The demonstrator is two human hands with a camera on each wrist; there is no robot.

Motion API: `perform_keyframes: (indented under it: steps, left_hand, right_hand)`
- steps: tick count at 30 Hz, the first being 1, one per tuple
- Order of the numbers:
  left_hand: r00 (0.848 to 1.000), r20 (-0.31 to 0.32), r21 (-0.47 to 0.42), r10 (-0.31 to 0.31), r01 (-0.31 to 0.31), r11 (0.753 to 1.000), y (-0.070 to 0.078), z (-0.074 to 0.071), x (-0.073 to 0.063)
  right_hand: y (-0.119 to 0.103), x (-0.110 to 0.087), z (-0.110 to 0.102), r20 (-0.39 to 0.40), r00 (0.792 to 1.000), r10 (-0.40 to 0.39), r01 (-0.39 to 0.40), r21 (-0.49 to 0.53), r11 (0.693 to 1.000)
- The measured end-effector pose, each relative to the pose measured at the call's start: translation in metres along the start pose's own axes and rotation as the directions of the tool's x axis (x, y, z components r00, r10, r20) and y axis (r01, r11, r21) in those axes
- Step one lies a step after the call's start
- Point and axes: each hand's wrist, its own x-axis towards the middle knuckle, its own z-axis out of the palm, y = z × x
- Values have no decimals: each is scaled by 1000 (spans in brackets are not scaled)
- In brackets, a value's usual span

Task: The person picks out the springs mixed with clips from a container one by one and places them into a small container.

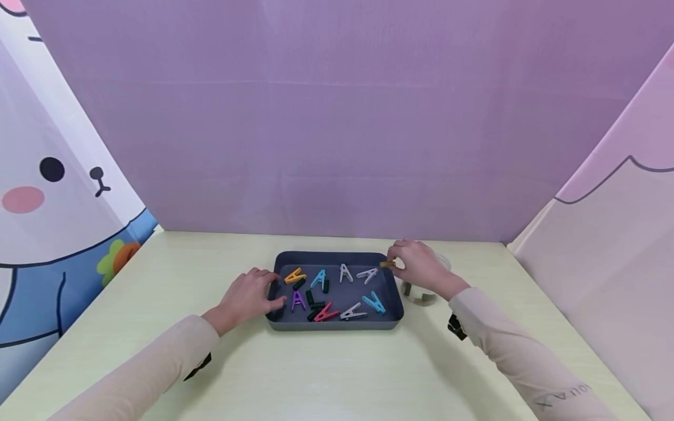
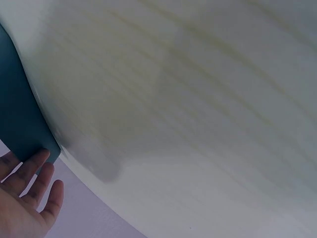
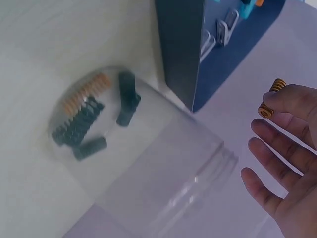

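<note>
My right hand pinches a small yellow coil spring between thumb and index finger, its other fingers spread. The spring is above the right rim of a dark grey tray. My left hand rests at the tray's left rim, thumb and fingertips apart; in the left wrist view the fingers touch the tray wall. In the tray lie several small clothespins, among them a yellow one, a purple one and a red one, plus black springs and short black cylinders.
A clear jar stands right of the tray, behind my right hand. Inside it show an orange spring, a dark spring and dark cylinders. A purple cloth wall closes off the back of the pale table.
</note>
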Motion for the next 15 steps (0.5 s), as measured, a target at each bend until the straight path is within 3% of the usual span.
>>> perform_keyframes:
  steps: [15]
  left_hand:
    - [1000,-7,-4,-9,9,1000,2,-2,-2]
  right_hand:
    - [32,-17,-15,-47,992,114,-113,35,993]
